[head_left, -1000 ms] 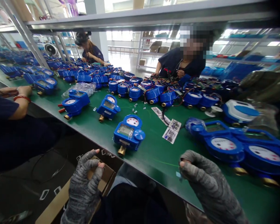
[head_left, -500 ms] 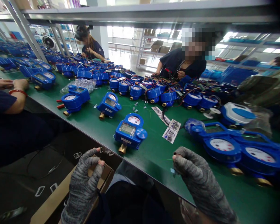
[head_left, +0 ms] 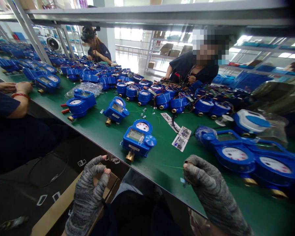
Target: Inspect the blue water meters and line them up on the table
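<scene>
My right hand [head_left: 206, 186], in a grey fingerless knit glove, is closed in a pinch over the green bench. From its fingertips a thin green wire [head_left: 173, 167] sticks out to the left, and a small pale-blue tag [head_left: 182, 180] hangs just below them. My left hand [head_left: 92, 188], gloved the same way, is held in front of the bench edge, thumb and forefinger apart with nothing visible between them. Nearest to both hands is a blue water meter [head_left: 137, 144] with a grey display, round dial and brass fitting, standing near the edge.
More blue meters [head_left: 238, 154] lie at the right; rows with loose wires [head_left: 159, 95] fill the back. Printed labels [head_left: 182, 139] and small clear bits [head_left: 143, 116] lie mid-bench. Another person's hands [head_left: 17, 87] are at the left; two people work opposite. A cardboard box [head_left: 56, 205] stands below.
More of the green wire shows to the left of my right fingertips. Both hands keep nearly the same pose, and the view has shifted very slightly.
</scene>
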A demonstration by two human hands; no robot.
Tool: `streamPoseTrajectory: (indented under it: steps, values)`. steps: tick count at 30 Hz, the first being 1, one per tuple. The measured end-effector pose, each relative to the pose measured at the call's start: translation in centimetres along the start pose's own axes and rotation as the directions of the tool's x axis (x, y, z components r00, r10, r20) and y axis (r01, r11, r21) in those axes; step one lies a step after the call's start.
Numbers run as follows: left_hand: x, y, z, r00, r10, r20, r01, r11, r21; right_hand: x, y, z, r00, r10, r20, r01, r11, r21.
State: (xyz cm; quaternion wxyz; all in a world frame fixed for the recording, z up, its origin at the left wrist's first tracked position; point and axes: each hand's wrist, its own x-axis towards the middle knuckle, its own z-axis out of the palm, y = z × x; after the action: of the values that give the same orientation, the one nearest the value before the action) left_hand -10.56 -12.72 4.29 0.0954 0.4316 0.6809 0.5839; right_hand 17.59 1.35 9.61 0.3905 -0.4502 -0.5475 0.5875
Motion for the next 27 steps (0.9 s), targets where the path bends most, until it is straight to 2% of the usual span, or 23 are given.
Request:
streamPoseTrajectory:
  steps: [6, 13, 22, 27]
  values:
    - [0.0, -0.1, -0.1, 1.0, -0.004, -0.004, 0.004, 1.0, 0.005, 0.3, 0.5, -0.1, 1.0, 0.003, -0.021, -0.004, 0.999, -0.048]
    - [0.0, -0.3, -0.2, 1.0, -0.006, -0.005, 0.006, 1.0, 0.005, -0.1, 0.3, -0.3, 0.999, 0.029, -0.02, -0.029, 1.0, 0.002]
    - [0.1, -0.2, 0.0, 1.0, -0.007, -0.014, 0.007, 1.0, 0.006, 0.4, 1.2, -0.6, 0.999, 0.003, -0.036, -0.003, 1.0, -0.013]
    - [0.0, -0.7, 0.0, 1.0, -0.003, 0.002, 0.003, 1.0, 0.009, 0.5, 0.9, 0.0, 0.993, -0.06, -0.103, 0.052, 0.996, -0.076]
